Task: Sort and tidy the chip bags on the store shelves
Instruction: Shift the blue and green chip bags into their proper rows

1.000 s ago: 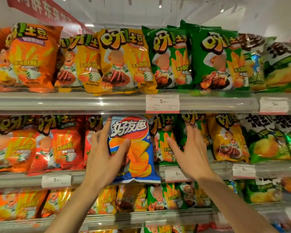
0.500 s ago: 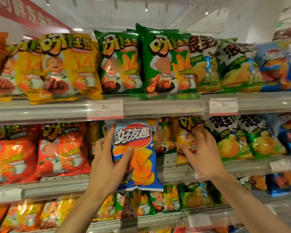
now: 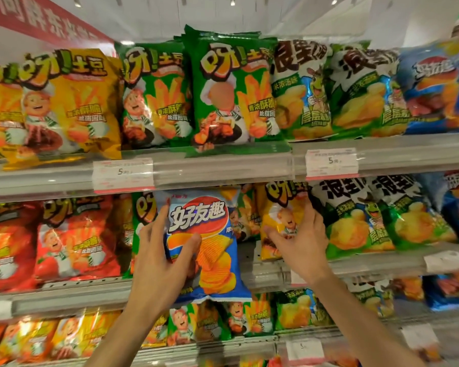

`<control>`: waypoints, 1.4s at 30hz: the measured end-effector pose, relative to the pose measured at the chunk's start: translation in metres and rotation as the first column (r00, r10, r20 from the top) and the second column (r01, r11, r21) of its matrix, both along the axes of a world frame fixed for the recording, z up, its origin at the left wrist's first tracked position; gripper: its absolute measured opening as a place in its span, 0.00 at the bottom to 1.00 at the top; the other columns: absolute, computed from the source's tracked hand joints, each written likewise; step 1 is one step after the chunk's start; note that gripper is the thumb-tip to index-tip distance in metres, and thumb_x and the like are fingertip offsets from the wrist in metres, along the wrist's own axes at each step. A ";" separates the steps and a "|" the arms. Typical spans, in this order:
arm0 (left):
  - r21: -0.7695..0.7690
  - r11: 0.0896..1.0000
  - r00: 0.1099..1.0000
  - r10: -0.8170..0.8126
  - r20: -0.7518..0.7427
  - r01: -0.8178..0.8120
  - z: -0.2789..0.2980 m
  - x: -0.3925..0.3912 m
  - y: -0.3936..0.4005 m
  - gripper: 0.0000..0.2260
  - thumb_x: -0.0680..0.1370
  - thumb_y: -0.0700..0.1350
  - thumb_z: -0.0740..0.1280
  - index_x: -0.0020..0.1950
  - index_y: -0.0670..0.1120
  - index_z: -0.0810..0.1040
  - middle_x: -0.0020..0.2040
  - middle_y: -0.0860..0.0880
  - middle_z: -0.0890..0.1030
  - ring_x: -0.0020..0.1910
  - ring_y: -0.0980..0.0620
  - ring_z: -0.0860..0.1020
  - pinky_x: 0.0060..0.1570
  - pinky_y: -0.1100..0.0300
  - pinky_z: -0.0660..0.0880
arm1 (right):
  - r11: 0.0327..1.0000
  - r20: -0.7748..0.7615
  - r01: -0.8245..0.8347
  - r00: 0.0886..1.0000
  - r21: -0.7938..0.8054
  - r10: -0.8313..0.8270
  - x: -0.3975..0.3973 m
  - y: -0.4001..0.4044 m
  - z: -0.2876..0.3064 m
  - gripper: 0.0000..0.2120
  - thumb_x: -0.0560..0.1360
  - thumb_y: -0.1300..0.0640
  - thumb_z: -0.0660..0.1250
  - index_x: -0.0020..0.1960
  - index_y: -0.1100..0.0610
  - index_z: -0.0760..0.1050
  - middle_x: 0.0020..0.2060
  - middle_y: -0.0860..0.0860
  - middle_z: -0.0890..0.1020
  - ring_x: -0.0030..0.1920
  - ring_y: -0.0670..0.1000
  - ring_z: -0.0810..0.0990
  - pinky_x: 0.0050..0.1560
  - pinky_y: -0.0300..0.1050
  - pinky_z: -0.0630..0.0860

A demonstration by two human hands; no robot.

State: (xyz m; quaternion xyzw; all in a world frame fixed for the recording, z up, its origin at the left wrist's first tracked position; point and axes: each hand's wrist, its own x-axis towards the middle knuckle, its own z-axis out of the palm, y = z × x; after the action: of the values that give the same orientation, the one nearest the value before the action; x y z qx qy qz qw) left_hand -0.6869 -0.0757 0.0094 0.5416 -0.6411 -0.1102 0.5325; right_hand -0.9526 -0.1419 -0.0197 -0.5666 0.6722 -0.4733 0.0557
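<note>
Blue bag [image 3: 210,250] in left hand [image 3: 159,263]: red-orange oval logo, white lettering, ridged golden chips printed below. Yellow bag [image 3: 281,221] under right hand [image 3: 302,242]: cartoon chef print. Left of left hand: red bags [image 3: 74,239], same chef pattern. Right of right hand: green bags [image 3: 355,221], black-and-white lettering, yellow chips. Above hands: green bags with fries print [image 3: 231,94].
</note>
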 end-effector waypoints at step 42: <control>-0.079 0.979 0.981 -0.192 -0.022 0.190 -0.003 -0.065 0.009 0.35 0.74 0.63 0.66 0.77 0.72 0.53 0.63 0.55 0.68 0.60 0.70 0.70 0.48 0.74 0.71 | 0.966 -0.297 -0.253 0.928 -0.053 0.226 -0.050 0.038 0.026 0.13 0.80 0.50 0.65 0.63 0.51 0.77 0.56 0.45 0.76 0.51 0.46 0.79 0.53 0.44 0.76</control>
State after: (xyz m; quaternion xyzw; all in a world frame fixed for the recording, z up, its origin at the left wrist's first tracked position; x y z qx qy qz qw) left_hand -0.7516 -0.0663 0.0068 0.4549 -0.6860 -0.1441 0.5492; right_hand -1.0030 -0.1043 0.0067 -0.7094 0.5766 -0.4051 -0.0114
